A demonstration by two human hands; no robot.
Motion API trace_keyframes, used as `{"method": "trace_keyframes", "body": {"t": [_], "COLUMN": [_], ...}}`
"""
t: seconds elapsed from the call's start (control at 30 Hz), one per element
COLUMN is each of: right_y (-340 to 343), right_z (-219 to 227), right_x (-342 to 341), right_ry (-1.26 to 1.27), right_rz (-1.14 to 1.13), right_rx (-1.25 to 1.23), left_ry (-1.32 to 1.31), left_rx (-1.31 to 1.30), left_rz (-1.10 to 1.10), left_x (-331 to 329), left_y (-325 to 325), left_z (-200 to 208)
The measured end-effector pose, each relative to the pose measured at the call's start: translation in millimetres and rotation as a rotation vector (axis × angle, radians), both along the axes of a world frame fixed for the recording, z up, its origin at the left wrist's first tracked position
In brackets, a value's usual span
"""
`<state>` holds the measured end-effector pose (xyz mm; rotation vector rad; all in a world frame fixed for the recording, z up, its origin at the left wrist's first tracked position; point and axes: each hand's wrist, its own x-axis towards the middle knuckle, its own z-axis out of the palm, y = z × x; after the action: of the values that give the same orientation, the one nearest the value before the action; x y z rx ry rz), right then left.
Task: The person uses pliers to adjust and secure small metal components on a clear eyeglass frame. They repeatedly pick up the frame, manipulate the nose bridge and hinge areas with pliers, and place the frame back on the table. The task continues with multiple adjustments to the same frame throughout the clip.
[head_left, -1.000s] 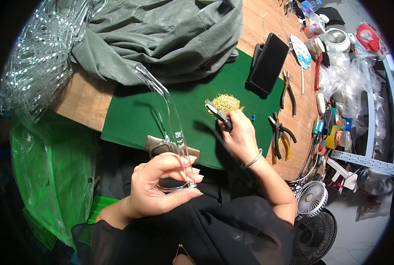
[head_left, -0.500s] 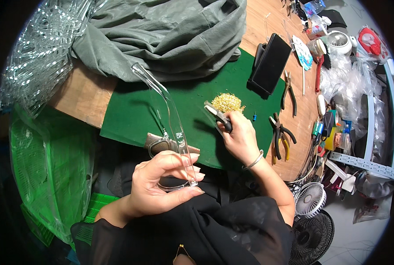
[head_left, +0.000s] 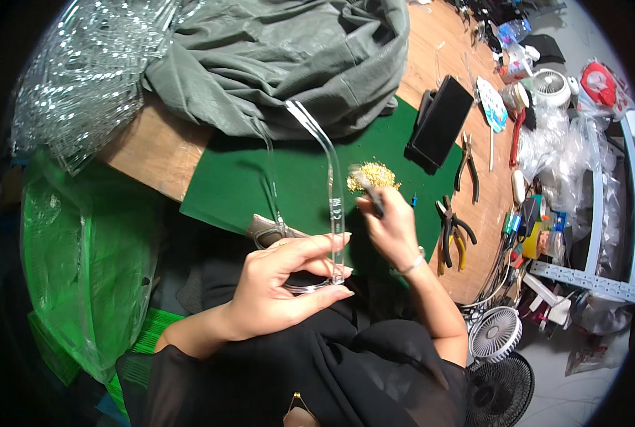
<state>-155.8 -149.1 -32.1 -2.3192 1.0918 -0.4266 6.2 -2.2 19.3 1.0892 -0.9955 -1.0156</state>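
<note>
My left hand [head_left: 275, 288] holds a pair of clear eyeglasses [head_left: 334, 181] near the front edge of the table. Its thumb and fingers close round the hinge corner, and both see-through temples stand up and away from me. My right hand [head_left: 394, 231] is closed round a small tool with a dark body [head_left: 376, 201] and a pale end; motion blurs it, so its kind is unclear. The tool's end is over a heap of tiny gold-coloured metal pieces [head_left: 379, 175] on the green mat [head_left: 225, 174]. Beside the heap stands a small blue pin [head_left: 414, 201].
A black phone-like slab [head_left: 442, 121] rests at the mat's far right. Pliers [head_left: 467, 167] and more pliers [head_left: 449, 228] lie to the right. Grey cloth [head_left: 282, 64] covers the back, beside many clear temples [head_left: 90, 78]. A green bag [head_left: 82, 263] hangs at left.
My left hand and the eyeglasses have shifted right, and the temples stand more upright. My right hand has tipped the tool's end toward the gold heap.
</note>
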Motion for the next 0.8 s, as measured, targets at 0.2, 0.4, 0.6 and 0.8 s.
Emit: {"method": "trace_keyframes", "body": {"t": [0.2,0.4,0.6,0.8], "right_y": [32,46,47,48], "right_z": [67,57,56,57], "right_x": [3,12,8,9], "right_ry": [-0.626,-0.816,-0.857,-0.832], "right_rz": [0.265,0.431,0.47,0.486], "right_rx": [0.539,0.347,0.295,0.266], "left_ry": [-0.098,-0.073,-0.105,-0.099], "left_rx": [-0.017,-0.001,-0.051,-0.022], "left_rz": [-0.05,-0.054,-0.056,-0.031], "left_x": [-3,-6,-11,-11], "left_y": [-1,3,4,7], "left_z": [3,12,9,9]}}
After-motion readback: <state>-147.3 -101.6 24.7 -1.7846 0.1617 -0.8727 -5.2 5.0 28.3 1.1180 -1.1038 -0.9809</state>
